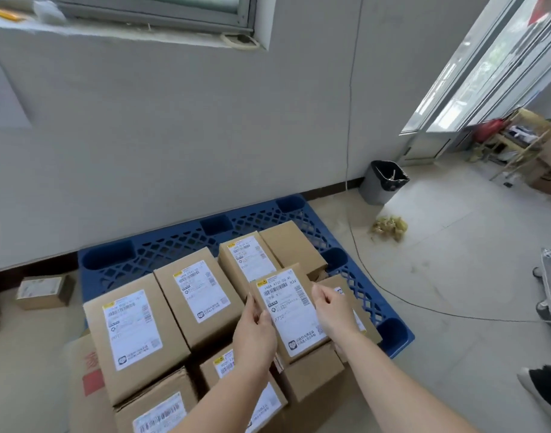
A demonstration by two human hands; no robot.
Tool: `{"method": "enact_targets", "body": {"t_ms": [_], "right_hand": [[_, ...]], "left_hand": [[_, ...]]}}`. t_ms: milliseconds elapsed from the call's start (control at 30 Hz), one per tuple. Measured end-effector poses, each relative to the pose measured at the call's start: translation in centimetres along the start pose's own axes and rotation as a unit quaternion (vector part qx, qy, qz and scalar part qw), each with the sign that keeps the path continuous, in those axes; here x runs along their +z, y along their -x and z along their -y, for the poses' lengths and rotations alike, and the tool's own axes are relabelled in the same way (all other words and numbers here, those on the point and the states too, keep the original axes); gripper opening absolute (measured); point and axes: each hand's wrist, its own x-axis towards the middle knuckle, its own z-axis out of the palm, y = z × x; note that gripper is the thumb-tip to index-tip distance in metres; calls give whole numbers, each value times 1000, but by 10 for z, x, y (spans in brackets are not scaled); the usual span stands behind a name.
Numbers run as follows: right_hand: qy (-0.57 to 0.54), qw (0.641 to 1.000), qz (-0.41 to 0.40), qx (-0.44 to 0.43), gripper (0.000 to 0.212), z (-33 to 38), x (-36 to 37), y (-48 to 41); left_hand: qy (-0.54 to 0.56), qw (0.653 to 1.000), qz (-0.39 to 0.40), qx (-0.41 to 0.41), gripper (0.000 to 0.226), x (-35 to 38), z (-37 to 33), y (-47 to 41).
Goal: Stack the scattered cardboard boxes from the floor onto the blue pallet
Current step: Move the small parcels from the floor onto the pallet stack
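I'm holding a labelled box (294, 314) with both hands over the right front part of the blue pallet (174, 242). My left hand (255, 332) is gripping its left edge with the thumb lying on the white label. My right hand (332, 310) is curling round the right edge, so both hands are full with this one box. It's sitting a bit tilted above the layer that's down on the pallet. Honestly I can't tell if it's touching the boxes under it or hanging just over them.

The pallet is lying on the floor, pushed up against the grey wall (174, 135), and its back strip is showing bare. The big left box (133, 332) is sitting at the front left, with a second box (196, 292) just behind and to the right of it. Next along are a third box (247, 260) and a plain box (291, 245) with no label facing up, at the far right. Another box (349, 295) is peeking out from under my right hand. Closer to me, a near box (155, 410) and a couple more are crowding in below my forearms.

One small box (44, 290) is lying on the floor to the left of the pallet, by the wall. A grey bin (382, 182) with a black liner is standing by the wall past the pallet's right corner. There's a little yellowish heap (389, 228) lying on the floor near it.
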Motion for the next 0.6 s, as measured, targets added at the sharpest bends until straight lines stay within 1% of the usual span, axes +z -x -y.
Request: {"method": "enact_targets", "body": {"t_ms": [67, 133, 233, 367, 500, 600], "right_hand": [[3, 1000, 10, 6, 40, -14, 1, -7], [1, 1000, 19, 17, 40, -27, 4, -13], [12, 999, 32, 29, 35, -43, 8, -21], [25, 997, 60, 47, 19, -58, 12, -26], [47, 995, 64, 59, 32, -63, 17, -27], [69, 995, 51, 59, 35, -64, 21, -29]], "left_hand": [[-4, 1000, -5, -12, 48, 9, 11, -2], [-10, 1000, -11, -21, 47, 15, 20, -7], [-35, 999, -20, -26, 47, 22, 32, -14], [-80, 995, -28, -44, 48, 26, 48, -21], [-111, 991, -30, -65, 42, 26, 56, -28], [-123, 989, -19, -77, 39, 25, 58, -32]]}}
